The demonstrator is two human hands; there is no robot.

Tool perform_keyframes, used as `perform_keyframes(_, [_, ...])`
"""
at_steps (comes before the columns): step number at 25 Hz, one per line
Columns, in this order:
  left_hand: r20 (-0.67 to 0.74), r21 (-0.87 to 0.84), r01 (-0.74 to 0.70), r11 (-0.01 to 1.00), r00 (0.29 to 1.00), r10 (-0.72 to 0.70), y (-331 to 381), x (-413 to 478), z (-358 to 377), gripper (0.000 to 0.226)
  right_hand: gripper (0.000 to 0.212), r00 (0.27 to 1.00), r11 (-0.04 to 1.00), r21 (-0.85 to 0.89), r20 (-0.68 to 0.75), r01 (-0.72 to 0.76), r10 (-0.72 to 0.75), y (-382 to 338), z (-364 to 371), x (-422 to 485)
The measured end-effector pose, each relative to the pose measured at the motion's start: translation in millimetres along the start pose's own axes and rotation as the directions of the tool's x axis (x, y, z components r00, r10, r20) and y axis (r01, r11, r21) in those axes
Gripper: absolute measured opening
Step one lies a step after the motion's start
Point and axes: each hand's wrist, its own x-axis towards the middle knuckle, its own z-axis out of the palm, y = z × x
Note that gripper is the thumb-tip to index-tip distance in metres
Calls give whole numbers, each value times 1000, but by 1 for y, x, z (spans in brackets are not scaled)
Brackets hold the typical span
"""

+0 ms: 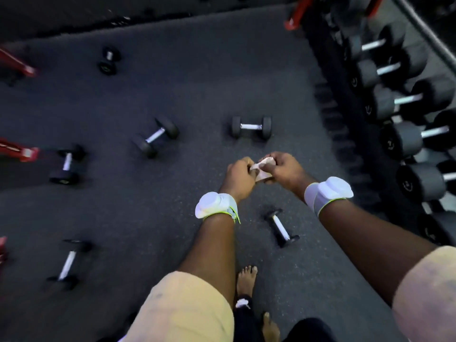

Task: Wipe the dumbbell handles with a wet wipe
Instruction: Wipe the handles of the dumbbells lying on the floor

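Floor (pixel 197 82): dark grey speckled rubber matting, continuous under and around both hands, with no seams discernible. A darker strip (pixel 123 18) borders it well beyond the hands. A tiered storage rack (pixel 417 23) with a grey rail runs along the room edge to the right of the right hand (pixel 283 169). Red steel feet (pixel 22 153) of other equipment stand far left of the left hand (pixel 239 176). A red upright (pixel 296 16) stands beyond the hands, near the rack's far end. Lighting is dim; edges are blurred.
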Motion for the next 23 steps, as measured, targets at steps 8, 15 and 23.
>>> perform_keyframes(8, [-261,-26,146,989,954,-148,15,-113,-116,8,14,913,971,-47,352,235,-204,-96,53,-51])
perform_keyframes(15, [-554,-169,321,932,751,-359,-15,-261,-174,11,19,676,889,-27,660,458,-328,-145,168,-129])
perform_keyframes(23, [-717,-338,424,840,462,-522,-103,-417,-243,13,11,399,811,21,863,585,-310,-177,340,-241])
